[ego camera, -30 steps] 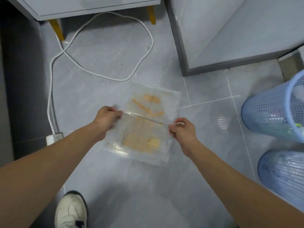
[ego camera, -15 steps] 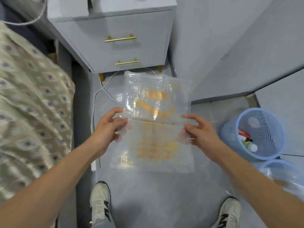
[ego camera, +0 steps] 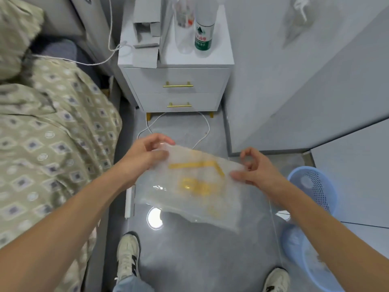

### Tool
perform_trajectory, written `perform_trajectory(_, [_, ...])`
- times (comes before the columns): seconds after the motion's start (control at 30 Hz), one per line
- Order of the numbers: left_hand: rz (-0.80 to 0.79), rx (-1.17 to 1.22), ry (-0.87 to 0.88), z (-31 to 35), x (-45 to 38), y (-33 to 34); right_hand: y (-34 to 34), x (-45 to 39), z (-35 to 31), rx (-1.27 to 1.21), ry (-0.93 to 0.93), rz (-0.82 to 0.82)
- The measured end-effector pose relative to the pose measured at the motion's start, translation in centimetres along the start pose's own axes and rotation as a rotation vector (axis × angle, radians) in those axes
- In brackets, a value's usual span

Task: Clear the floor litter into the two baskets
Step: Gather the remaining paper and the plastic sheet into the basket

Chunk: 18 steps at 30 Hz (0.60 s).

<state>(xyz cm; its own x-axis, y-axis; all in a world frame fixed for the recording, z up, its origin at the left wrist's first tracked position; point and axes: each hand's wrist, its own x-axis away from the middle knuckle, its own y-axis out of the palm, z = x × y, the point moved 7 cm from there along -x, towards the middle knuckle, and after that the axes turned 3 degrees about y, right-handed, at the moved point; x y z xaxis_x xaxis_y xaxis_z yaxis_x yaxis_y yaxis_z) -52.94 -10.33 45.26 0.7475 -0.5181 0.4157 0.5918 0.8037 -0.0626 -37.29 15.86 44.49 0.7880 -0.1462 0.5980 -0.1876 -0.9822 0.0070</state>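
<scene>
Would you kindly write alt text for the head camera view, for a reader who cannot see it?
A person's left hand and right hand hold a clear plastic bag with yellow print above a grey floor. Two blue baskets stand to the right; a white nightstand stands ahead, and a patterned bedspread lies on the left.

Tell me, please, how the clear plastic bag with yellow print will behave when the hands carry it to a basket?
Probably floppy: the plastic bag sags and creases between the left hand and the right hand, which pinch its upper corners. Likely very light, since fingertips alone hold it. Its glossy film looks slippery, so a loose grip could let it slide.
</scene>
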Motion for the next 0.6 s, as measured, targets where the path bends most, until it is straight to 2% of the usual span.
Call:
perform_trajectory(0.1, [-0.047, 0.034, 0.047, 2.3, 0.1, 0.2, 1.8, 0.3, -1.3, 0.265, 0.015, -0.215])
perform_trajectory(0.17, [-0.1, 0.02, 0.059, 3.6, 0.1, 1.3, 3.5, 0.4, -1.8, 0.296, 0.031, -0.294])
perform_trajectory(0.3, [-0.109, -0.181, 0.079, 4.4, -0.1, 3.3, 5.5, 0.3, -2.6, 0.237, -0.015, -0.24])
perform_trajectory(0.4, [0.121, -0.319, 0.094, 3.7, -0.3, 0.8, 4.5, 0.1, -1.7, 0.082, -0.004, -0.121])
perform_trajectory(0.47, [0.236, -0.192, 0.006, 2.1, 0.5, -0.8, 3.4, 0.2, -1.1, -0.089, 0.024, -0.032])
perform_trajectory(0.53, [0.129, 0.038, -0.145, 0.1, 1.6, 0.4, 3.2, 0.3, -0.7, -0.21, 0.038, -0.002])
perform_trajectory(0.6, [-0.021, 0.066, -0.212, -0.9, 2.8, 2.6, 3.4, 0.4, -0.6, -0.268, 0.037, 0.004])
